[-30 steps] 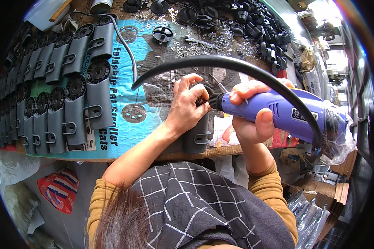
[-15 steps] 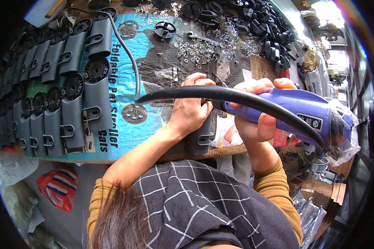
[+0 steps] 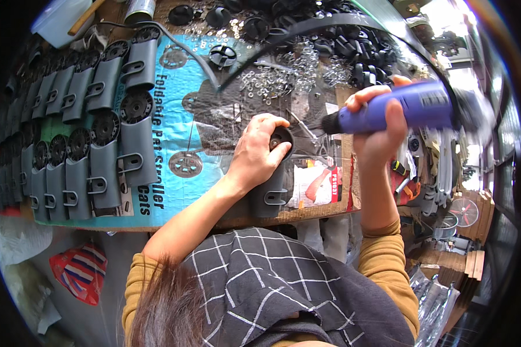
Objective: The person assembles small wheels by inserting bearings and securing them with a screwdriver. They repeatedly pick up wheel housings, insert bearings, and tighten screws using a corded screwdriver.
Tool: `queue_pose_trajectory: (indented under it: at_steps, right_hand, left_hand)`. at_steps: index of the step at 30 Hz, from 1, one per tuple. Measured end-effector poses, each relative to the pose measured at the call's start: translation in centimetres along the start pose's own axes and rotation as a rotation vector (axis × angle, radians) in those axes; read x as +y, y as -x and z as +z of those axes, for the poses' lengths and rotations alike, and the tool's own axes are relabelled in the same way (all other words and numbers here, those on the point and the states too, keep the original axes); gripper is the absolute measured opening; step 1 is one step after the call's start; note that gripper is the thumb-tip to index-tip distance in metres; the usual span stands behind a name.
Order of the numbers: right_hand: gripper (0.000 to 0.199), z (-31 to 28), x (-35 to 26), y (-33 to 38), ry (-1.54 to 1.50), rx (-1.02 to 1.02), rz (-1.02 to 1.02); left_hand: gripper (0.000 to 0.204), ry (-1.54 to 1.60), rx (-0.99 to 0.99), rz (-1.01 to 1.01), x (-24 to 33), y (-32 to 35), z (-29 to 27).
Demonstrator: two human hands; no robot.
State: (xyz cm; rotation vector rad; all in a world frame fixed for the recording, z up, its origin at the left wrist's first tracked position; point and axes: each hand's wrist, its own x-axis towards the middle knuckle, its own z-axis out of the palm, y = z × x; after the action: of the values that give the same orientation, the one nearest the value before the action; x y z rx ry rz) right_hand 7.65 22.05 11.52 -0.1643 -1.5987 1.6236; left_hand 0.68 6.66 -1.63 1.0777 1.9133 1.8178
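Note:
My left hand [image 3: 253, 151] is closed round the round black top of a grey plastic part [image 3: 266, 199] near the table's front edge. The part's small loop tab faces me, and its dark hub shows between thumb and fingers. In my right hand [image 3: 382, 130] is a purple power screwdriver [image 3: 417, 109], held level and pointing left, slightly blurred. Its black tip [image 3: 330, 123] is raised and apart from the part. A black cable [image 3: 324, 24] arcs from the tool's back end toward the left. A thin metal tool [image 3: 302, 126] lies beyond my left hand.
Rows of similar grey parts [image 3: 107, 179] stand on the left of the table, over blue printed cardboard [image 3: 173, 196]. Beyond my hands lie loose washers [image 3: 260, 87], wire springs [image 3: 312, 61] and a heap of black knobs [image 3: 364, 49]. A metal can [image 3: 140, 10] stands at the back left.
The screwdriver has lifted off the grey part and moved right and away from my left hand. Its cable has swung farther back. My left hand still grips the part.

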Motion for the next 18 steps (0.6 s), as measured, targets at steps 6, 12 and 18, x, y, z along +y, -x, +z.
queue_pose_trajectory:
  at_steps: [6, 12, 18]
  right_hand:
    - [0.050, -9.8, 5.5, -2.0, 1.470, 0.028, 0.128]
    - [0.069, -13.7, 9.0, 0.5, 1.638, -0.170, -0.060]
    - [0.059, -7.1, 1.5, 6.9, 0.486, -0.250, 0.478]
  left_hand:
    - [0.032, 0.000, -0.005, 0.053, -0.2, -0.2, 0.2]
    - [0.025, -0.069, 0.019, 0.119, 2.7, -1.2, 0.3]
    - [0.027, -0.072, 0.214, 0.328, 6.8, -7.0, 5.8]
